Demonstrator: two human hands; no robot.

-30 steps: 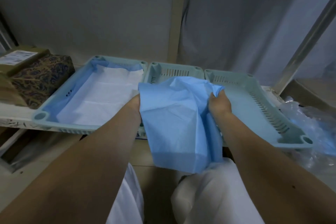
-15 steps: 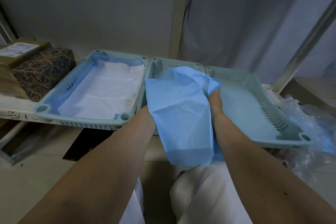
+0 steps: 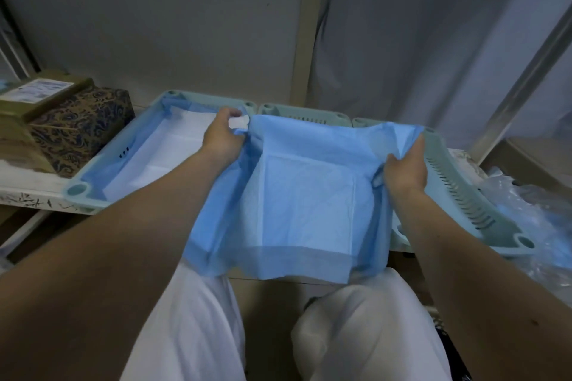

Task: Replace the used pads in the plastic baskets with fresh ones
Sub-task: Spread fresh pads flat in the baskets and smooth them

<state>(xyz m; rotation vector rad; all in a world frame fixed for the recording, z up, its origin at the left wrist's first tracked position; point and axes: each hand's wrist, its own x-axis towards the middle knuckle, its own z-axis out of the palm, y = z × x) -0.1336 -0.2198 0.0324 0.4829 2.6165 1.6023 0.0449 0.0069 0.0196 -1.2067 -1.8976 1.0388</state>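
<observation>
I hold a blue pad (image 3: pixel 305 195) stretched out wide in front of me, blue side toward me. My left hand (image 3: pixel 221 134) pinches its upper left corner and my right hand (image 3: pixel 404 168) grips its right edge. The pad hangs over the middle basket (image 3: pixel 305 116) and hides most of it. The left basket (image 3: pixel 102 173) is lined with a pad lying white side up (image 3: pixel 167 151). The right basket (image 3: pixel 464 195) shows its slotted wall beside my right hand.
A patterned box (image 3: pixel 80 130) and a cardboard box (image 3: pixel 34 96) stand on the shelf at the left. Crumpled clear plastic wrapping (image 3: pixel 532 204) lies at the far right. A wall and grey curtain close off the back. My white-clad knees are below.
The bunched pad has been pulled open. My left hand moved up and left, my right hand moved right, and the pad now spreads flat between them.
</observation>
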